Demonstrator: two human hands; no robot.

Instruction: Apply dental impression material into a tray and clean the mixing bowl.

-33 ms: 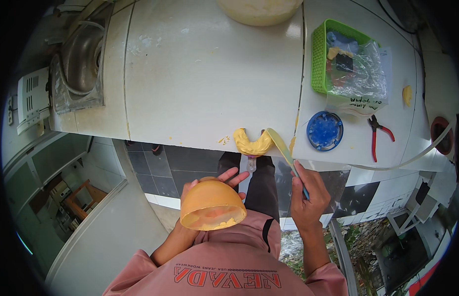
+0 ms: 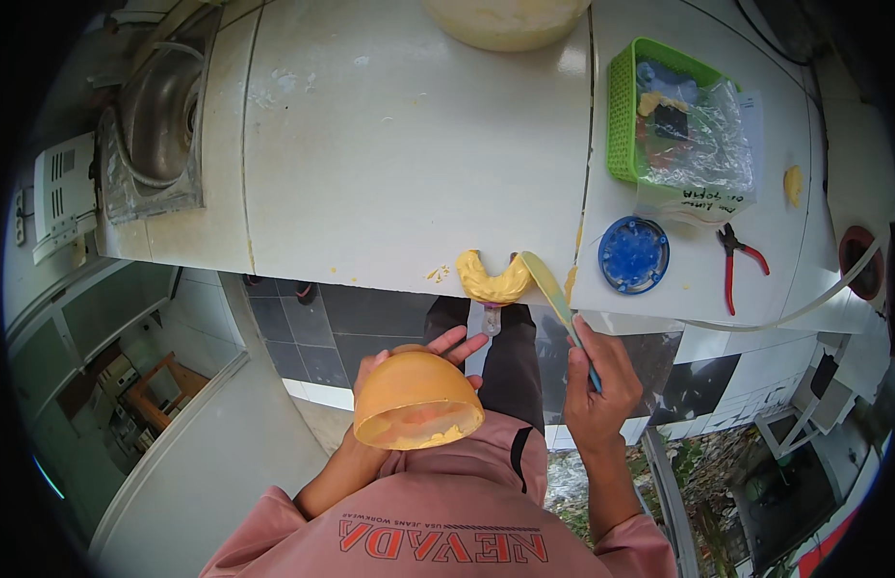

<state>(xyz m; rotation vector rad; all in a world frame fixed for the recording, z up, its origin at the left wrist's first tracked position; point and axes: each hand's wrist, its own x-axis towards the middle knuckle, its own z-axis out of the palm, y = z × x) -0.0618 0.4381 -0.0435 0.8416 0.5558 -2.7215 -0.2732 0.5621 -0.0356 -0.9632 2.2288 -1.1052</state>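
My left hand point(image 2: 466, 350) holds an orange rubber mixing bowl point(image 2: 418, 387) tipped toward me, its fingers reaching out past the far side. Yellow paste clings inside the bowl's lower rim. In my right hand point(image 2: 606, 380) is a spatula point(image 2: 555, 292) with a pale yellow-green blade and blue handle. The blade's tip touches, or lies right beside, the right end of a U-shaped mass of yellow paste point(image 2: 495, 284). This mass sits on what looks like an impression tray at the counter's front edge, its clear handle point(image 2: 492, 323) jutting over the edge.
On the white counter point(image 2: 399, 164) stand a green basket point(image 2: 622, 116) with plastic bags, a blue round dish point(image 2: 634, 255) and red-handled pliers point(image 2: 729, 275). A large pale bowl point(image 2: 510, 24) is at the back, a metal sink point(image 2: 158, 116) far left. Yellow crumbs lie near the tray.
The bowl in my left hand has shifted very slightly right. Otherwise hardly anything differs; the spatula stays at the paste.
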